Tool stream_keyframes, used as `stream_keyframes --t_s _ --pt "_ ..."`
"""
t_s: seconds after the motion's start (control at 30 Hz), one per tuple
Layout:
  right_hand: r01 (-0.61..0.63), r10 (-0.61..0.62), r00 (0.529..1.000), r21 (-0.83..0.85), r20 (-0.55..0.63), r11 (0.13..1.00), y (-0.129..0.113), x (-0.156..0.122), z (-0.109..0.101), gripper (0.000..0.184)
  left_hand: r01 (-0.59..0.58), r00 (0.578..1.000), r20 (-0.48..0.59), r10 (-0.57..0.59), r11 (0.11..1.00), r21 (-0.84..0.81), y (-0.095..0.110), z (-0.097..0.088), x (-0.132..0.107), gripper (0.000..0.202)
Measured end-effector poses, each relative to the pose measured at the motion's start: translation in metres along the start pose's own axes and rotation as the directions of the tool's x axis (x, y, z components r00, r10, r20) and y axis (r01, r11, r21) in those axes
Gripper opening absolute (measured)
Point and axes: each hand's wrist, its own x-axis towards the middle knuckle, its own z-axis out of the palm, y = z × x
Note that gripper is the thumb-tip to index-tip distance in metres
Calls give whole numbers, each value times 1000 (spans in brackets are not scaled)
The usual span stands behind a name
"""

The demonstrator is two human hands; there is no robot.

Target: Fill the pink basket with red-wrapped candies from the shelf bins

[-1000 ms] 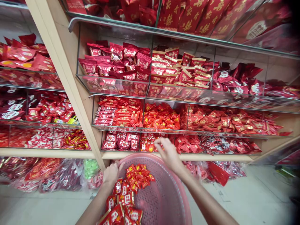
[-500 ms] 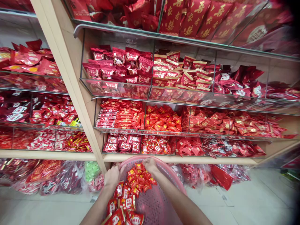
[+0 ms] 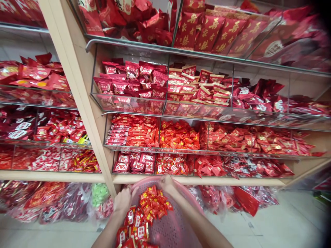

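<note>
A pink perforated plastic basket (image 3: 184, 215) is at the bottom middle of the view, below the lowest shelf. My left hand (image 3: 122, 201) is closed around its left rim. Across the basket reaches my right arm, and my right hand (image 3: 167, 185) is closed at the far rim, its fingertips hidden. Between my hands, inside the basket, lies a pile of small red-and-gold wrapped candies (image 3: 153, 203). Nearer to me in it are larger red packets (image 3: 139, 231) with white labels, partly cut off by the frame's lower edge.
Glass-fronted shelves (image 3: 196, 115) ahead hold red snack packets and candies in divided compartments. A wooden upright (image 3: 73, 89) separates them from shelves on the left. Clear plastic bags of sweets (image 3: 74, 199) lie under the bottom board (image 3: 207, 179). The floor (image 3: 284, 224) is pale tile.
The view has tilted up slightly, so the shelves sit a little lower in the picture. Both hands keep the same hold on the basket, and its contents look the same.
</note>
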Motion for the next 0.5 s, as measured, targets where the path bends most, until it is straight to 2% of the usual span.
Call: stream_keyframes --t_s 0.1,0.17,0.2,0.27,0.37,0.43,0.5 --pt "-10 2 994 74 109 997 -22 4 -43 24 1 1000 18 -1 1000 -16 1 -2 -1 56" --pt "55 -84 980 163 178 985 -44 7 -78 24 -4 1000 26 4 1000 -23 1 -2 -1 56" --pt "99 -129 979 189 155 977 -56 10 -96 25 -7 1000 30 7 1000 -26 0 -2 -1 56" --pt "163 -169 985 136 29 977 -77 20 -130 31 -11 999 32 12 999 -33 0 -2 0 56" --pt "145 -140 965 9 -221 989 -93 47 -165 36 -10 1000 24 11 999 -41 0 -1 0 57" --pt "79 -92 926 -52 -365 996 -92 69 -176 32 -5 1000 23 6 999 -45 0 -1 1 56" --pt "4 -22 909 -45 -415 999 -86 89 -178 31 0 1000 24 1 999 -47 0 -2 0 56"
